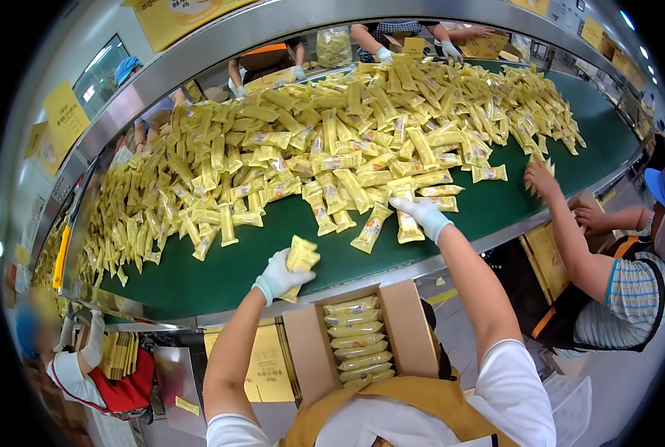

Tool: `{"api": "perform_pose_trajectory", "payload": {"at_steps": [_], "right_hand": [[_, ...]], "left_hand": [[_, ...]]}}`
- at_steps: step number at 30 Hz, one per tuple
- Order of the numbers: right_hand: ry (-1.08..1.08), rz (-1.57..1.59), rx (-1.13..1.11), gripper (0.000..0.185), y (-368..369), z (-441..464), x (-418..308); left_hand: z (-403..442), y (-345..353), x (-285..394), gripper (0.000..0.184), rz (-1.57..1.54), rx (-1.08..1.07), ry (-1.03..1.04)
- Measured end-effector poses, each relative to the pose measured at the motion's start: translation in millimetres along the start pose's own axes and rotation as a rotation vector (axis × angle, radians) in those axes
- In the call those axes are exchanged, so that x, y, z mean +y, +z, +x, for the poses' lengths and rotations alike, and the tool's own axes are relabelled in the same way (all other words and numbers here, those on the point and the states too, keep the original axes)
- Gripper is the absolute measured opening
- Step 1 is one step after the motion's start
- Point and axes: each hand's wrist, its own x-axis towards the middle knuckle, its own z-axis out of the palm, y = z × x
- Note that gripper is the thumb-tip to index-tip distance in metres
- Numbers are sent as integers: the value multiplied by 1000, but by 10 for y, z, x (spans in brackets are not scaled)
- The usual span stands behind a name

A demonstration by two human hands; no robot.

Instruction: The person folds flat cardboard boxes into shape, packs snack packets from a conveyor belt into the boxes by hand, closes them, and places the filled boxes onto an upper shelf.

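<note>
My left hand (279, 277), in a white glove, is closed around yellow snack packets (303, 255) held above the near edge of the green belt. My right hand (424, 214), also gloved, has its fingers on the upper end of a yellow snack packet (410, 229) at the front of the pile. Another loose packet (372, 228) lies just left of it. Below my hands stands an open cardboard box (308, 350), its flaps spread. Inside, a column of packets (356, 328) lies stacked in a row.
A large heap of yellow packets (273, 141) covers much of the green belt (198, 279). On the right, a co-worker's hand (542, 179) holds packets. Another person in a red apron (128, 384) stands at left. Gloved hands of others reach in from the far side. Flattened cartons (267, 365) lean beside the box.
</note>
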Motion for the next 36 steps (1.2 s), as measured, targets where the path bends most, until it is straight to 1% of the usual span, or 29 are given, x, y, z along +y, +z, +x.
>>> {"api": "perform_pose_trajectory", "payload": {"at_steps": [1,2,3,4,6,7,8,10,11,12,14,16,17,18,19,20,22,24,25,27,28,29,30,31,32,33,34,35,36], "right_hand": [[28,-196,119,78,-51,418,349],[58,-368,187,87,39,416,298],[100,-544,250,96,136,405,234],[153,-710,309,105,232,397,174],[148,-788,269,114,305,258,93],[103,-733,208,110,287,171,70],[70,-563,99,107,243,44,10],[-1,-220,-115,101,104,-207,-85],[-23,-157,-53,71,21,-260,-40],[-10,-200,-80,76,-139,-268,4],[-18,-381,30,79,-560,-8,539],[19,-313,44,84,-561,-278,387],[38,-279,50,87,-540,-401,267],[36,-308,53,89,-502,-442,193],[34,-335,56,92,-440,-475,140],[33,-361,59,94,-405,-489,120],[-8,-504,80,97,-411,-398,215],[-41,-650,97,101,-373,-366,254],[-48,-808,91,101,-352,-411,216],[-127,-1073,48,97,-174,-585,122],[-170,-1202,22,95,-73,-658,113],[-241,-1284,12,83,24,-715,132],[-322,-1374,14,81,107,-737,175],[-402,-1461,3,78,216,-778,241],[-488,-1552,5,76,264,-791,272],[-537,-1542,19,73,250,-786,288],[-527,-1542,8,75,241,-775,299],[-519,-1543,-1,76,239,-760,291],[-512,-1544,-10,78,242,-753,272]], "left_hand": [[102,-39,50,84,-286,-88,-33],[188,-49,90,78,-572,-175,-68],[248,-10,177,65,-841,-186,-24],[304,17,257,64,-1050,-239,7],[434,2,616,58,-1150,-300,59],[555,4,742,53,-1125,-367,56],[675,15,868,48,-1099,-431,55],[933,167,1051,45,-945,-436,35],[984,214,1173,45,-888,-463,22],[1028,266,1284,46,-832,-489,9],[1216,463,1358,49,-635,-501,19],[1544,809,1205,47,-303,-369,87],[1584,869,1274,49,-187,-384,90],[1525,819,1446,51,-70,-398,91],[1422,755,1576,53,50,-403,173],[1371,783,1602,65,22,-391,208],[1245,811,1629,75,259,-208,248],[1063,622,1686,81,333,-327,246],[1006,530,1656,85,368,-385,245],[866,502,1342,87,623,-269,351],[786,445,1150,88,685,-225,336],[711,368,942,89,747,-179,319],[658,292,712,87,737,-154,267],[401,-9,642,84,594,-181,55],[309,-61,500,88,601,-149,-19],[183,-53,288,91,594,-32,-11],[72,-4,90,95,586,85,-2],[-3,-4,74,109,598,86,-51],[-50,15,81,114,582,104,-74]]}}
